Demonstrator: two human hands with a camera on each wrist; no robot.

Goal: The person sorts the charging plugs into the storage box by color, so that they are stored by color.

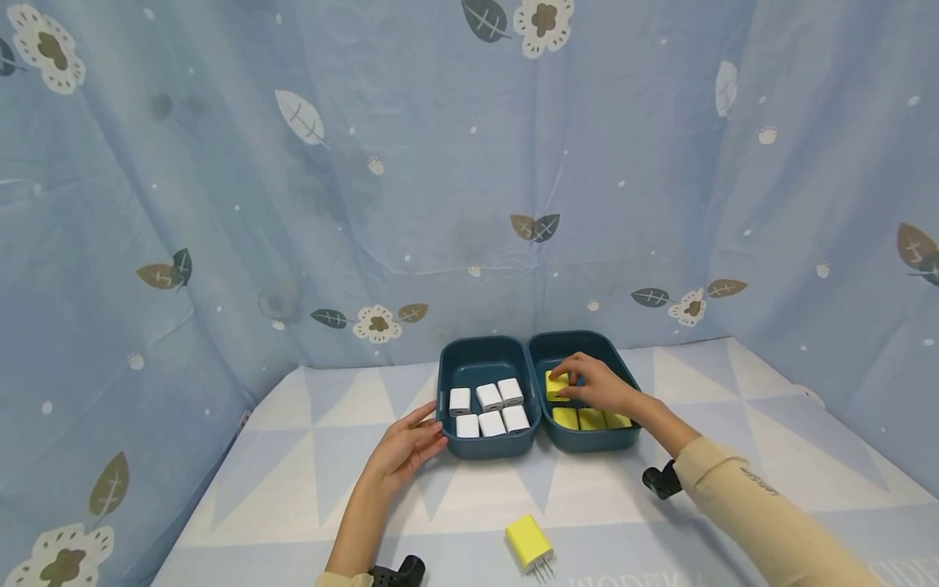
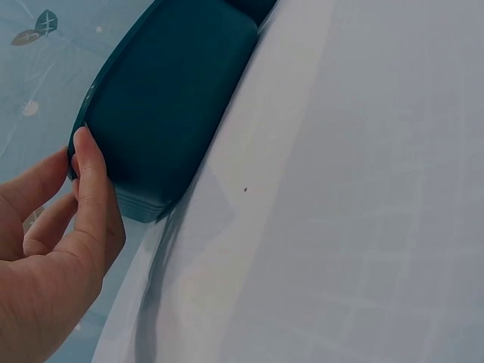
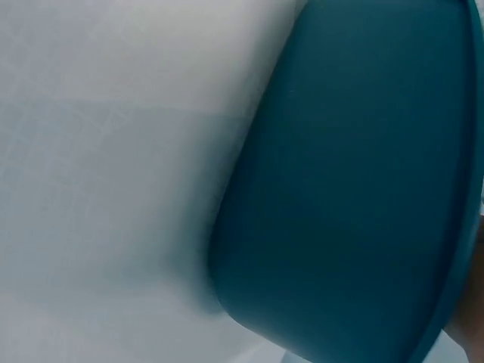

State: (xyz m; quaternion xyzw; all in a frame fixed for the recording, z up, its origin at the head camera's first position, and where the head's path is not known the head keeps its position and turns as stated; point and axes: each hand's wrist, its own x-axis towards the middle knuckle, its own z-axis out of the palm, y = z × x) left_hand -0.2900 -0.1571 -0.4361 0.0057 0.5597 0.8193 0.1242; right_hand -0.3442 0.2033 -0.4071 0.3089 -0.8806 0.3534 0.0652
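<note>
Two dark teal bins stand side by side. Several white charger plugs [image 1: 490, 424] lie in the left bin [image 1: 490, 447]. My left hand [image 1: 403, 447] pinches that bin's left rim at the near corner; the left wrist view shows fingertips [image 2: 85, 144] against its wall. Inside the right bin [image 1: 591, 441], several yellow charger plugs [image 1: 565, 418] form a row along the near side. Behind them, my right hand [image 1: 596, 385] pinches another yellow charger [image 1: 555, 386] between thumb and fingers. In the right wrist view the bin's wall [image 3: 348, 181] hides most of this hand.
One loose yellow charger [image 1: 528, 541] with metal prongs lies on the patterned tablecloth [image 1: 352, 489], in front of the bins. A blue patterned curtain [image 1: 469, 163] hangs right behind the bins and along both sides.
</note>
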